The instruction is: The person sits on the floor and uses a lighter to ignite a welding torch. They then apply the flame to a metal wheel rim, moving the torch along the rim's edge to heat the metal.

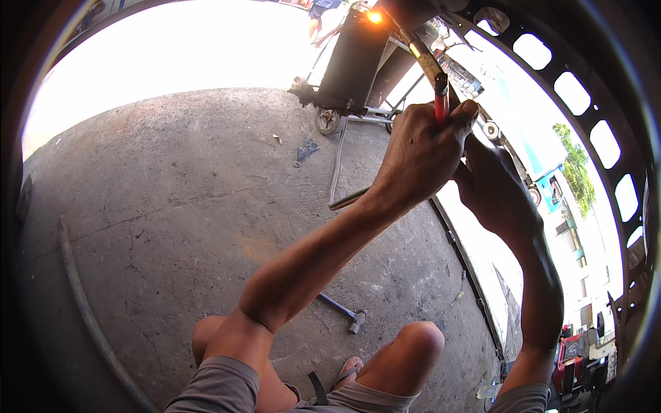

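A brass-coloured gas torch [428, 63] with a red part near its base points up and away from me. An orange-white flame or glow [374, 17] burns at its far end, against a dark metal part [406, 10]. My left hand [423, 148] is closed around the torch's near end, thumb toward the right. Close behind it, my right hand [499, 182] is curled at the rear of the torch, its fingers mostly hidden. Grey and red hoses [351, 198] pass behind my left wrist.
Beyond the torch stands a wheeled cart with a dark panel [351, 62]. A hammer [354, 321] lies on the concrete floor [172, 179] near my knees, a long pipe [89, 310] at left. A dark perforated metal frame [578, 93] arches at upper right. Another person [318, 17] stands far off.
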### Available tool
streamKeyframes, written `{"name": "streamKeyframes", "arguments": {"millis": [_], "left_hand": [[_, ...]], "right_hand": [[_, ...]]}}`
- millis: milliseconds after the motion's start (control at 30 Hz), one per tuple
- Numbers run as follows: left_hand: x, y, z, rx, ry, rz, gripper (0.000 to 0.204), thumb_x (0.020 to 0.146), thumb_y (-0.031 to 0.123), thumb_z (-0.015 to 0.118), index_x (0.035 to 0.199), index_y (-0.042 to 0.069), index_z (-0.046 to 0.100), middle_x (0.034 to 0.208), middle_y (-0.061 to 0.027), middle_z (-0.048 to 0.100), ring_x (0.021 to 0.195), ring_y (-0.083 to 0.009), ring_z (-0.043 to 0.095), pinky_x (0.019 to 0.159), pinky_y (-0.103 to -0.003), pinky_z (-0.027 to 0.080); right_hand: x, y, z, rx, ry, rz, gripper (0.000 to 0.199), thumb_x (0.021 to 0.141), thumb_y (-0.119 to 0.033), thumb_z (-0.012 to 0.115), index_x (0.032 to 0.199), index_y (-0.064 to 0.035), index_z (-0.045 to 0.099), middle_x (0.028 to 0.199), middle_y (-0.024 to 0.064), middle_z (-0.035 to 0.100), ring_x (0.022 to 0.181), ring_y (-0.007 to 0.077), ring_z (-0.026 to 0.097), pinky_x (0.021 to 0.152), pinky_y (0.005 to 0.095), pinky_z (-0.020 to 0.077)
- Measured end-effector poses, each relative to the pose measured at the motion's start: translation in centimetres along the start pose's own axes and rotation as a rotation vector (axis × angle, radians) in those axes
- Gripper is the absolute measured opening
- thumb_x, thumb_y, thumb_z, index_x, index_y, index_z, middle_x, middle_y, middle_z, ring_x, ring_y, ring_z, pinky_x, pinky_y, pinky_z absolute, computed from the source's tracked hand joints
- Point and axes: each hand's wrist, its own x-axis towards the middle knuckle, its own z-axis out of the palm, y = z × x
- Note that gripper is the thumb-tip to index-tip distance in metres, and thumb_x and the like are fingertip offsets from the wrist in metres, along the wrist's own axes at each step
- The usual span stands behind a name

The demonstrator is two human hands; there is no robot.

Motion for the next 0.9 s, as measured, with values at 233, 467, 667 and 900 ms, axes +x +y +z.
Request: {"name": "streamKeyframes", "arguments": {"millis": [233,467,667,900], "left_hand": [[0.12,-0.08,0.08,-0.009,-0.001,-0.026,0.059,0.110,0.039,0.060,0.068,-0.003,0.058,0.053,-0.0103,0.053,0.049,-0.0160,0.050,0.051,-0.043,0.039],[0.17,-0.04,0.15,-0.018,0.011,-0.014,0.059,0.109,0.040,0.061,0.068,-0.002,0.058,0.053,-0.0100,0.052,0.051,-0.0158,0.049,0.052,-0.043,0.039],[-0.02,0.11,0.08,-0.018,0.002,-0.020,0.057,0.110,0.038,0.061,0.069,-0.002,0.059,0.053,-0.0099,0.052,0.051,-0.0157,0.049,0.052,-0.042,0.038],[-0.03,0.20,0.17,-0.033,-0.004,-0.025,0.055,0.110,0.037,0.062,0.071,-0.003,0.060,0.055,-0.0112,0.055,0.051,-0.0161,0.051,0.052,-0.043,0.039]], "right_hand": [[-0.12,-0.13,0.19,0.001,0.026,0.054,0.020,0.108,-0.015,0.066,0.128,-0.0123,0.067,0.068,0.0132,0.071,0.053,0.0225,0.067,0.054,0.0408,0.0514],[-0.02,-0.37,-0.22,0.072,-0.019,0.066,0.021,0.107,-0.014,0.067,0.128,-0.0104,0.068,0.068,0.0141,0.071,0.053,0.0233,0.068,0.053,0.0418,0.0510],[-0.01,-0.36,-0.01,0.016,0.024,0.026,0.022,0.106,-0.013,0.068,0.127,-0.0100,0.068,0.069,0.0141,0.072,0.050,0.0229,0.066,0.052,0.0400,0.0507],[0.02,-0.46,0.00,0.006,-0.018,0.100,0.032,0.108,-0.023,0.064,0.136,-0.0063,0.060,0.073,0.0204,0.068,0.061,0.0345,0.070,0.063,0.0493,0.0520]]}}
